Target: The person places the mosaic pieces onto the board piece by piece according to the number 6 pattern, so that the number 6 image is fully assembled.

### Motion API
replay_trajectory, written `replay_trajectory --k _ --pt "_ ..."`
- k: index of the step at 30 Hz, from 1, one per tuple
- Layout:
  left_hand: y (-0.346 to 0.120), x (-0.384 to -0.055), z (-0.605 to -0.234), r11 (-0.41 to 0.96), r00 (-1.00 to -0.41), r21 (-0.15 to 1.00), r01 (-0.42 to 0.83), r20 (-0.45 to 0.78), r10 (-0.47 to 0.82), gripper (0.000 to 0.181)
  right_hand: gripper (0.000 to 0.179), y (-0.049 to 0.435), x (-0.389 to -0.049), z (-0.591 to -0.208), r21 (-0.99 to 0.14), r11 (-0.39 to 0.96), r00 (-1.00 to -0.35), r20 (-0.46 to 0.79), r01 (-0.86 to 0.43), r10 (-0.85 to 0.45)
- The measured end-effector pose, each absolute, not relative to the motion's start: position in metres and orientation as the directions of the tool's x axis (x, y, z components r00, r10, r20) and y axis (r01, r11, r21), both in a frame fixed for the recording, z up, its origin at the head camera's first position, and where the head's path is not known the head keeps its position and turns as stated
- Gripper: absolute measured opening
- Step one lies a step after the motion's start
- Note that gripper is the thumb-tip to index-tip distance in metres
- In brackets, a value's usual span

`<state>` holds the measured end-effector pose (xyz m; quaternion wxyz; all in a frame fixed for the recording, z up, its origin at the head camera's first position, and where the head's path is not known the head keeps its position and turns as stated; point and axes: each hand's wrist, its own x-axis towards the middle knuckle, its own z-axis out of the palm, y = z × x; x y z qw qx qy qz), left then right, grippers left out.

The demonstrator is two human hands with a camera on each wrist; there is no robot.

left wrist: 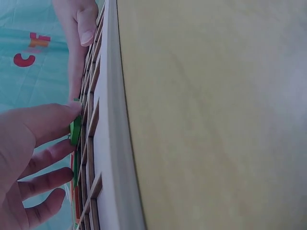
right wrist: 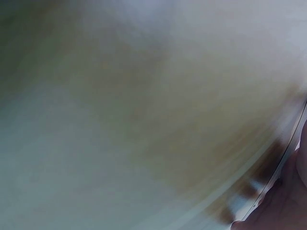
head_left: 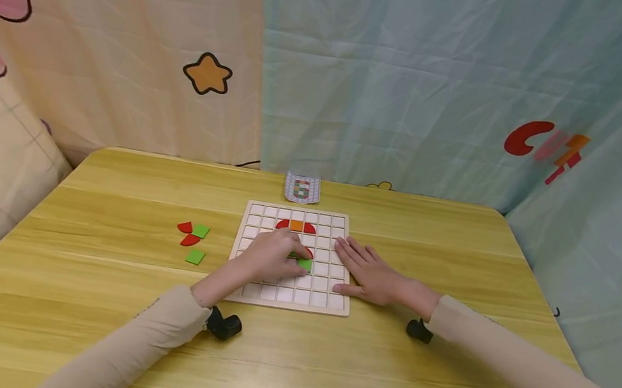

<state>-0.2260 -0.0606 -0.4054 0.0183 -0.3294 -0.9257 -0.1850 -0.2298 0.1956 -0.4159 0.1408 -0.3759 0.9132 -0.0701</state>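
A wooden grid board [head_left: 286,297] with square cells lies on the table. My left hand [head_left: 271,257] is over its middle, pinching a green square tile [head_left: 305,265] at the cells between thumb and index finger. The left wrist view shows that green tile [left wrist: 75,130] on edge, close against the grid, with the other fingers spread. Near the board's top sit an orange square tile [head_left: 296,225] and a red rounded tile [head_left: 310,228] in cells. Other tiles are partly hidden by my left hand. My right hand [head_left: 373,280] rests on the board's right edge, fingers extended.
Left of the board lie loose tiles, among them a red one [head_left: 190,240] and a green square [head_left: 195,258]. A paper card [head_left: 302,189] with a coloured grid pattern lies behind the board. Curtains [head_left: 428,83] hang beyond the table's far edge.
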Motion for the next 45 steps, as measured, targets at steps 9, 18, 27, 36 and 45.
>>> replay_trajectory --k 9,18,27,36,45 --pt "-0.060 -0.226 -0.407 0.720 -0.790 0.337 0.606 0.150 0.595 0.023 0.086 0.197 -0.232 -0.418 -0.225 0.705 -0.676 -0.203 -0.672 -0.709" --pt "-0.060 -0.226 -0.409 0.708 -0.791 0.368 0.603 0.163 0.590 0.020 0.086 0.196 -0.231 -0.419 -0.235 0.702 -0.672 -0.204 -0.672 -0.712" --pt "-0.061 -0.226 -0.410 0.703 -0.786 0.363 0.612 0.182 0.590 0.021 0.086 0.195 -0.230 -0.419 -0.231 0.702 -0.674 -0.198 -0.673 -0.711" --pt "-0.068 -0.220 -0.406 0.745 -0.824 0.359 0.563 0.174 0.539 0.022 0.087 0.197 -0.231 -0.421 -0.223 0.722 -0.686 -0.226 -0.655 -0.692" --pt "-0.087 -0.219 -0.405 0.780 -0.858 0.357 0.514 0.217 0.465 0.025 0.086 0.196 -0.230 -0.418 -0.215 0.712 -0.683 -0.203 -0.668 -0.702"
